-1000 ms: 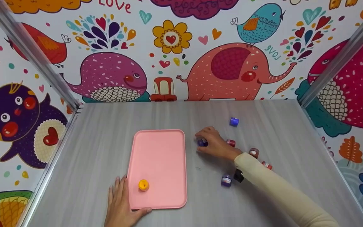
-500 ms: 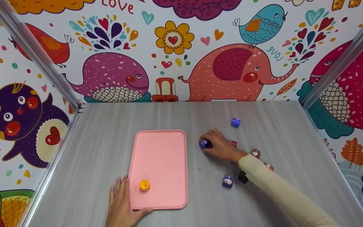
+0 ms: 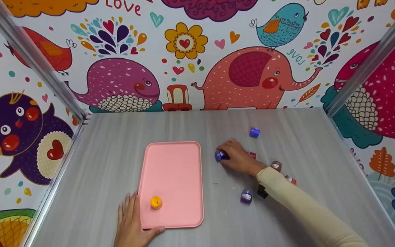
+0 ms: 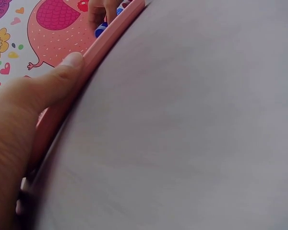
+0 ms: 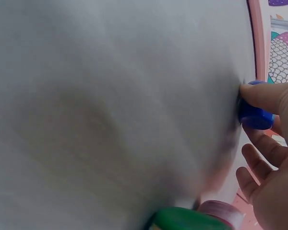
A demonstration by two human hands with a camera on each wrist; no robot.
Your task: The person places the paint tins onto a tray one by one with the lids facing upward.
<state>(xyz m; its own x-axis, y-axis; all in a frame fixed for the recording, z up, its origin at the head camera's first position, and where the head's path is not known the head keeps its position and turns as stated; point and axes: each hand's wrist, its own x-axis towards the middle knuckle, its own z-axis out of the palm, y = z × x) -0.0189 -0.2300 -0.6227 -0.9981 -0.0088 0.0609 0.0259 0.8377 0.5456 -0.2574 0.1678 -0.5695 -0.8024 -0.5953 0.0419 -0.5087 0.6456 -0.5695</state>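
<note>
Blue jar [image 3: 220, 155] sits right of pink tray [image 3: 171, 171], pinched between thumb and fingers of right hand [image 3: 237, 157]; left hand [image 3: 132, 219] spread round tray's near-left corner. Best: light, even pinch across jar's sides, tray braced.

Gry tbl [image 3: 108, 147], cartoon-print bkgd walls [image 3: 183, 73]

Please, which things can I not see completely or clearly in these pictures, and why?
Head view: the right hand covers part of the blue jar.
Head view: the sleeve hides part of the orange-red jar.
Head view: print on the dark jar is too small to read.
Right wrist view: the bottom edge cuts off the green object.
</note>
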